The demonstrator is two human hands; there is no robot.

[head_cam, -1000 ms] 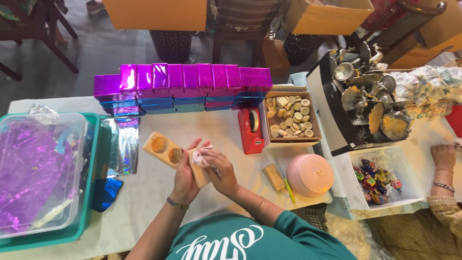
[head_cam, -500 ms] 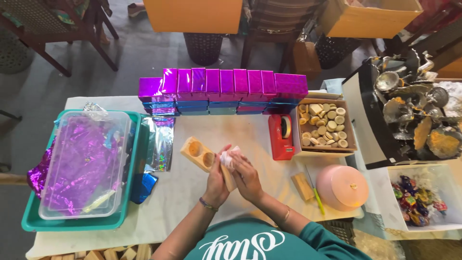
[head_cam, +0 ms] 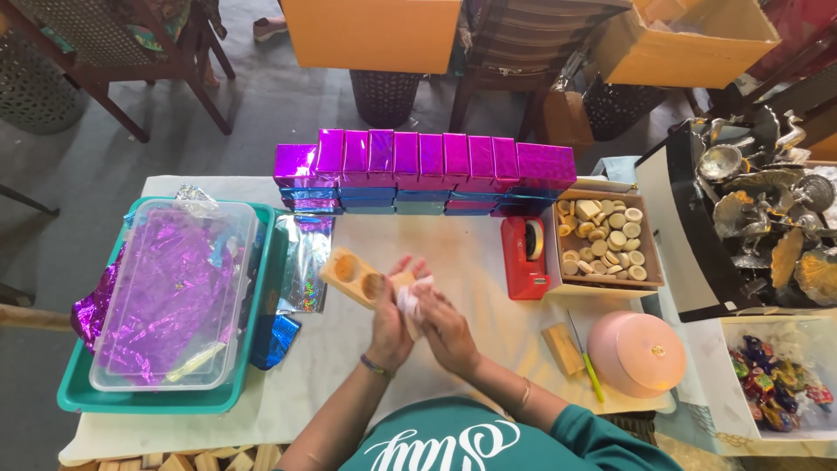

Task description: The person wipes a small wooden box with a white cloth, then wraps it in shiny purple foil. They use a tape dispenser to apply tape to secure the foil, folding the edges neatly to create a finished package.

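Observation:
My left hand (head_cam: 390, 321) grips a light wooden block (head_cam: 356, 276) with two round hollows, held just above the table. My right hand (head_cam: 446, 330) presses a crumpled white cloth (head_cam: 408, 304) against the near end of that block. Both hands meet over the cream tablecloth (head_cam: 471, 262), in front of a row of shiny purple and blue foil-wrapped boxes (head_cam: 425, 166).
Left stands a teal tray (head_cam: 78, 397) holding a clear tub of purple foil (head_cam: 170, 296). Right of my hands are a red tape dispenser (head_cam: 525, 257), a box of round wooden pieces (head_cam: 603, 240), a small wooden block (head_cam: 563, 348), a pink round lid (head_cam: 636, 353), and silver ornaments (head_cam: 767, 209).
The view has shifted, so everything sits further right in frame. My hands stay together on the block, still rubbing it with the cloth.

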